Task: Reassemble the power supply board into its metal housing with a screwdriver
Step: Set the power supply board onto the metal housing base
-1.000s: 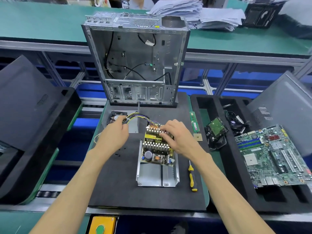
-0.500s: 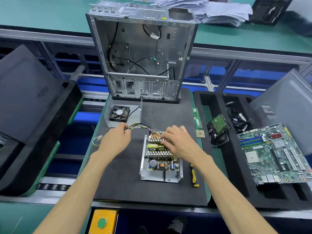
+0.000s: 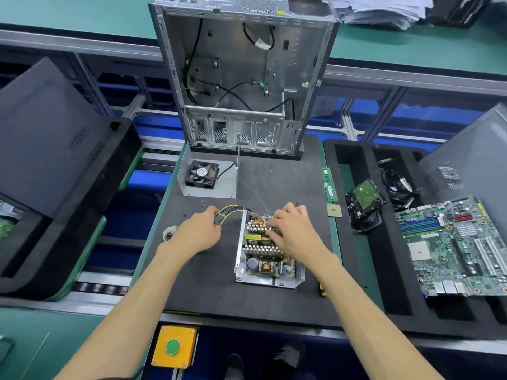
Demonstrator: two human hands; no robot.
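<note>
Power supply board in metal housing; motherboard well right

You've got bright, even overhead light, soft faint shadows under your forearms, mild glare on the bare computer case, strong wide-angle bowing at the frame edges, centre sharp enough, corners & far paper stack soft, slightly smeared, no real dark spots.

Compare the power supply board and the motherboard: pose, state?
The power supply board sits inside its metal housing on the mat, under the right hand; the motherboard lies bare on the foam tray, untouched. The first carries finned heatsinks, the second long slots. Both lie component-side up.
</note>
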